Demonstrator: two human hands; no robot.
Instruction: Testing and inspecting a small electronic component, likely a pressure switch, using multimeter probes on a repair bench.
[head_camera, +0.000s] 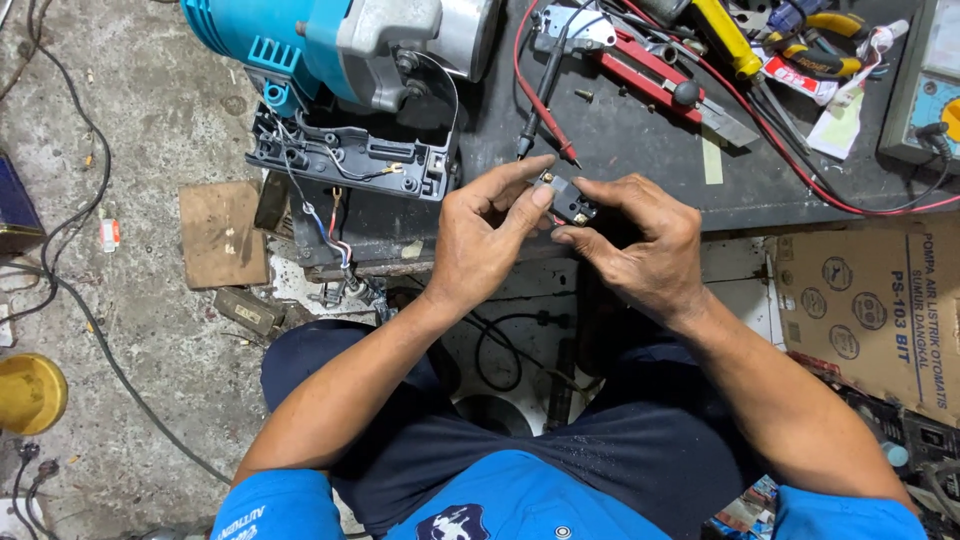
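Pinching small black switch (572, 199) between left hand (485, 235) and right hand (640, 240) | both grasping it | below opened blue power tool (340, 60)

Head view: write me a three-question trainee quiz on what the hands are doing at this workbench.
1. True or false: both hands hold the small black switch together.
2. What lies on the bench just beyond the hands?
A. multimeter probes
B. a hammer
C. a paint brush
3. Fill in: the opened blue power tool sits on the person's ______ side.

Key
1. True: the left hand and right hand each pinch the switch with thumb and fingers, above the bench edge.
2. A: the black and red probes point towards the hands.
3. Left: its open black handle housing with loose wires lies beside the left hand.
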